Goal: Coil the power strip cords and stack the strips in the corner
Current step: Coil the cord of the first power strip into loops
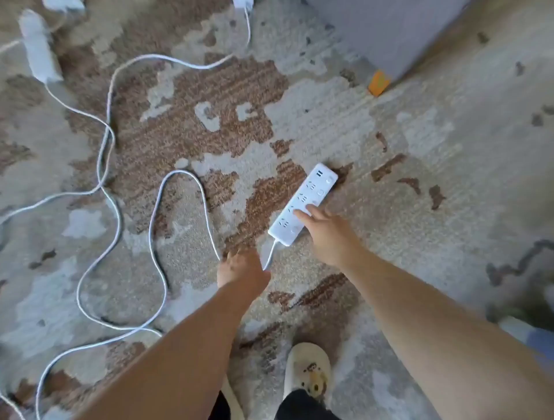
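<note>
A white power strip [308,198] lies flat on the patterned carpet, slanting from lower left to upper right. My right hand [326,233] reaches over its near half, straight fingertips touching its top face. My left hand [241,268] is down on the carpet just left of the strip's near end and grips its white cord [180,210] close to where the cord leaves the strip. From there the cord loops away to the left. A second white strip [40,49] lies at the upper left, and its cord [105,126] snakes across the carpet.
A grey cabinet [389,33] stands at the upper right with a small orange object [379,83] at its base. Another white plug or strip end [241,3] shows at the top edge. My slippered foot [308,370] is planted near the bottom.
</note>
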A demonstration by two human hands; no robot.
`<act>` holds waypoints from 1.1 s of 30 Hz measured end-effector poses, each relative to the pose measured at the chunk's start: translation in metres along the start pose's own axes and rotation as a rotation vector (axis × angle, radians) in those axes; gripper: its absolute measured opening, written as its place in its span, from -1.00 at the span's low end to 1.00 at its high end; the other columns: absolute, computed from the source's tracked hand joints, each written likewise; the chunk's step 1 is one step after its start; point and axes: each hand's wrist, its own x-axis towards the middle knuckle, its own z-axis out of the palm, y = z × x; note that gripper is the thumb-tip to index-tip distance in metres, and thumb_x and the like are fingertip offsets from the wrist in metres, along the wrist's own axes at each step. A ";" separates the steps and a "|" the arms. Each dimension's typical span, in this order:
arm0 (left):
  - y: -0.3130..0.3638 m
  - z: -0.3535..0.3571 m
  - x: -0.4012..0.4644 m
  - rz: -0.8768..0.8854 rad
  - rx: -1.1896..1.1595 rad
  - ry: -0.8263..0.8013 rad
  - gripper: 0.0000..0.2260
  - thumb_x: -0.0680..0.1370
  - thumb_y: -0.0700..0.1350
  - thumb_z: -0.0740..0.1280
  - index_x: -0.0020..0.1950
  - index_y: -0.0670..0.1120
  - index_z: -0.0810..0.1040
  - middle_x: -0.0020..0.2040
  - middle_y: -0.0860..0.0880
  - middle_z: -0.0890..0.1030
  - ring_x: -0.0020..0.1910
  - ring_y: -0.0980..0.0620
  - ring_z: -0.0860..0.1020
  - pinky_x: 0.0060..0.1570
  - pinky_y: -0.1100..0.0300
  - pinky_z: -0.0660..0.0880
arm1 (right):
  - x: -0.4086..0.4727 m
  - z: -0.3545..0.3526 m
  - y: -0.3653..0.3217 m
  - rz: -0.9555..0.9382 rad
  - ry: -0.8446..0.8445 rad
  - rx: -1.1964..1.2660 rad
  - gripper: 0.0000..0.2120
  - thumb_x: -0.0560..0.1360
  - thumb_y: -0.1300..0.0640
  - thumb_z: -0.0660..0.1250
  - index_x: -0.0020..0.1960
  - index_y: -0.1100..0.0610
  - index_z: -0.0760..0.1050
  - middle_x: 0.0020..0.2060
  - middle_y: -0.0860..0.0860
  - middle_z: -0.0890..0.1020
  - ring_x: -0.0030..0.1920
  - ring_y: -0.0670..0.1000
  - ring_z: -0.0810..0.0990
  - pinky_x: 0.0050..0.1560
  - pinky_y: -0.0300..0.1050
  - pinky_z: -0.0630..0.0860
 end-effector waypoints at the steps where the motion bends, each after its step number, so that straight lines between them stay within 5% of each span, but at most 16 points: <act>1: -0.002 0.016 0.017 0.018 0.042 -0.004 -0.78 0.48 -0.02 0.34 0.09 -0.06 0.53 -0.13 0.03 0.48 -0.10 0.03 0.47 -0.05 0.18 0.44 | 0.022 0.014 0.001 -0.067 0.019 -0.074 -0.20 0.52 0.31 0.30 0.61 -0.04 -0.01 0.59 0.03 0.10 0.53 0.16 0.18 0.28 0.09 0.41; 4: -0.008 0.066 0.060 0.052 0.139 -0.019 -0.61 0.47 0.12 0.36 0.18 -0.08 0.46 0.00 -0.01 0.47 0.02 -0.02 0.44 0.07 0.06 0.46 | 0.081 0.054 0.010 -0.181 0.025 -0.284 -0.08 0.48 0.34 0.28 0.62 -0.04 -0.18 0.63 0.02 -0.11 0.61 0.13 -0.17 0.53 0.21 -0.02; 7: -0.012 0.100 0.083 0.140 0.193 0.050 -0.58 0.50 0.16 0.33 0.22 -0.07 0.40 0.13 -0.04 0.45 0.13 -0.07 0.44 0.09 0.00 0.47 | 0.115 0.086 0.018 -0.267 0.061 -0.400 -0.12 0.44 0.30 0.33 0.60 -0.06 -0.05 0.62 0.07 -0.06 0.60 0.17 -0.20 0.53 0.27 -0.15; 11: -0.018 0.095 0.089 0.136 0.027 0.130 -0.85 0.60 -0.06 0.20 0.10 -0.07 0.48 -0.11 0.01 0.49 -0.15 0.00 0.51 -0.15 0.09 0.48 | 0.119 0.079 0.022 -0.339 0.125 -0.377 -0.31 0.44 0.20 0.38 0.49 0.00 0.20 0.48 0.11 0.28 0.55 0.21 0.08 0.53 0.24 -0.13; 14: -0.033 0.059 0.069 0.077 -0.102 0.095 -0.80 0.66 -0.01 0.09 -0.02 -0.06 0.43 -0.29 0.00 0.49 -0.40 0.07 0.49 -0.45 0.18 0.40 | 0.095 0.052 0.011 -0.295 0.129 -0.272 -0.28 0.37 0.04 0.49 0.45 0.07 0.25 0.33 0.07 0.44 0.42 0.18 0.32 0.55 0.17 -0.10; 17: -0.053 -0.007 0.028 0.173 -0.135 0.099 -0.70 0.65 0.13 0.10 -0.21 0.04 0.37 -0.38 0.02 0.47 -0.44 0.08 0.45 -0.51 0.23 0.28 | 0.052 0.006 -0.008 -0.206 0.102 -0.061 -0.23 0.33 -0.04 0.54 0.41 0.08 0.25 0.26 0.12 0.48 0.32 0.22 0.42 0.45 0.15 0.24; 20: -0.066 -0.091 -0.023 0.248 -0.149 0.137 -0.65 0.61 0.14 0.20 -0.32 0.03 0.34 -0.42 0.05 0.45 -0.45 0.08 0.44 -0.49 0.21 0.28 | 0.001 -0.064 -0.026 -0.143 0.134 0.089 -0.17 0.33 -0.10 0.53 0.46 0.06 0.22 0.23 0.09 0.48 0.19 0.14 0.49 0.13 0.00 0.44; 23: -0.064 -0.183 -0.077 0.285 -0.158 0.196 -0.68 0.62 0.10 0.21 -0.25 -0.04 0.42 -0.38 0.03 0.48 -0.39 0.03 0.47 -0.43 0.17 0.33 | -0.046 -0.159 -0.042 -0.107 0.183 0.173 -0.18 0.34 -0.16 0.52 0.46 0.06 0.23 0.19 0.08 0.50 0.08 0.10 0.51 -0.09 -0.06 0.37; 33: 0.021 -0.520 -0.282 0.296 -0.662 0.541 -0.73 0.62 0.07 0.15 -0.10 -0.03 0.55 -0.38 0.06 0.52 -0.45 0.05 0.46 -0.44 0.14 0.35 | -0.195 -0.558 -0.120 -0.110 0.593 0.300 -0.22 0.28 -0.27 0.52 0.37 -0.01 0.33 0.16 0.01 0.52 0.10 0.11 0.48 0.00 -0.02 0.38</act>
